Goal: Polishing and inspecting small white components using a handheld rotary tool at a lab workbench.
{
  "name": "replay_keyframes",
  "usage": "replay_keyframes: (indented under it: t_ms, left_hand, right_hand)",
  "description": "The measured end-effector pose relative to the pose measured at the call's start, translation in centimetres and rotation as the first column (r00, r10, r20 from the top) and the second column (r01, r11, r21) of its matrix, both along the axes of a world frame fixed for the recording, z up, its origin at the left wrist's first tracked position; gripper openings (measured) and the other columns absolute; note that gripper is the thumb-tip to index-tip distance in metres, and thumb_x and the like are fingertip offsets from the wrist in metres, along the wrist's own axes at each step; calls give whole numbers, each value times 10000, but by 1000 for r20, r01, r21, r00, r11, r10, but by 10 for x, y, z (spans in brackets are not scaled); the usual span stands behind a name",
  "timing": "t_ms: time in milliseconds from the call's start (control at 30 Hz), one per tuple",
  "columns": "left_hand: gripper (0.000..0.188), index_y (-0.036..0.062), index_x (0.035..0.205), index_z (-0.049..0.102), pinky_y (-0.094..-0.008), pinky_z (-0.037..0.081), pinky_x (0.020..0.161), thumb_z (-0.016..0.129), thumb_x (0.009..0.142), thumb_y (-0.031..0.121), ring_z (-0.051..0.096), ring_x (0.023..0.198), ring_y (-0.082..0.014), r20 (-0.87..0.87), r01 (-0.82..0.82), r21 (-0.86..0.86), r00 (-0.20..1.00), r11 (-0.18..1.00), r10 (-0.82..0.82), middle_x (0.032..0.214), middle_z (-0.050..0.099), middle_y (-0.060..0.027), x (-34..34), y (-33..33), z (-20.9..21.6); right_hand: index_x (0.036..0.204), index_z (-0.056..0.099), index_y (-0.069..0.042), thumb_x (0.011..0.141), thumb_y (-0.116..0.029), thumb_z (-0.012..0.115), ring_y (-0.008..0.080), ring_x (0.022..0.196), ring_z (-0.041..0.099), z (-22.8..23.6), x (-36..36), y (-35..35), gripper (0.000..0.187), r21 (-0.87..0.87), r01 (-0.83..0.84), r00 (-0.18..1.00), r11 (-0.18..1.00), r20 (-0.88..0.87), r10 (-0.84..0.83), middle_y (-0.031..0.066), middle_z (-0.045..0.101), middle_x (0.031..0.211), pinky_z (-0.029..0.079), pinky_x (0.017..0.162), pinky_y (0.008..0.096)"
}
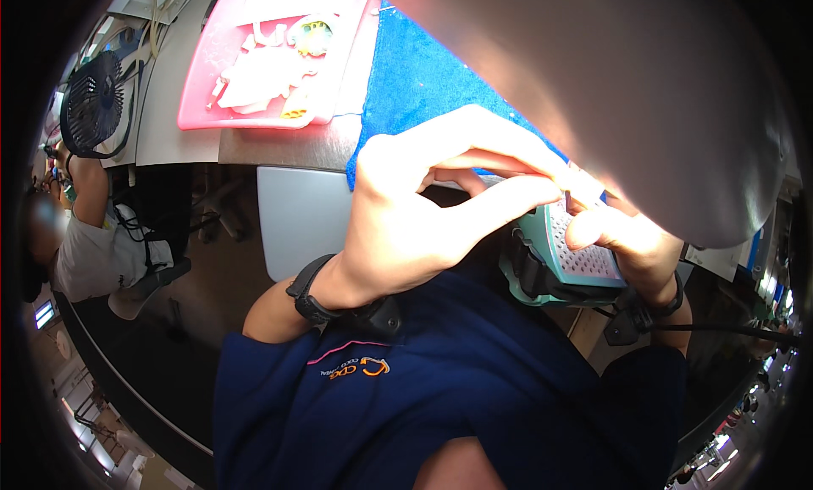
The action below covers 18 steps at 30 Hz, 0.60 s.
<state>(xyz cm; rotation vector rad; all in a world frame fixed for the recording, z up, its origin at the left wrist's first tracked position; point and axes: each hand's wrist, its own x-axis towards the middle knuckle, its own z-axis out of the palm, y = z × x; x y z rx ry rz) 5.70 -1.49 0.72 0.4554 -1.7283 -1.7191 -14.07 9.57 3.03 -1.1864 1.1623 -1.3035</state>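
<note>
My left hand (432,198) reaches across from the left with thumb and fingertips pinched together. My right hand (628,240) meets it with its own fingers closed, and the fingertips of both hands come together. Something small and partly dark sits between them, too hidden by the fingers to name. Just below the fingertips is a turquoise box-shaped device (550,285) with a light perforated top panel (597,257). My right thumb lies over that panel; I cannot tell whether it touches. Both wrists wear black straps.
A pink tray (199,92) with white pieces and small yellow-green parts stands at the upper left, beside a blue cloth (415,66). A large blurred grey rounded object (660,92) hangs close at the upper right. Left are a black fan (95,105) and another person's arm (89,189).
</note>
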Motion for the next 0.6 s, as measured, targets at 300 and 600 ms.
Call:
replay_keyframes:
  t_ms: [300, 600]
  left_hand:
    - [103, -15, 949, 750, -246, 507, 612, 774, 851, 4, 678, 697, -123, 5, 6, -9, 1000, 1000, -6, 867, 736, -79, 2, -1, 1]
    - [101, -14, 943, 749, -249, 506, 610, 775, 846, 2, 676, 694, -126, 7, 14, -12, 1000, 1000, -14, 860, 733, -78, 2, -3, 2]
  right_hand:
    - [1106, 706, 103, 739, 7, 837, 197, 889, 688, -3, -5, 13, 401, 136, 160, 968, 978, -213, -129, 119, 731, 1016, 555, 805, 319]
    - [1097, 717, 89, 737, 25, 826, 171, 894, 691, -15, -19, 22, 382, 142, 119, 894, 983, -446, -44, 107, 738, 1024, 553, 804, 307]
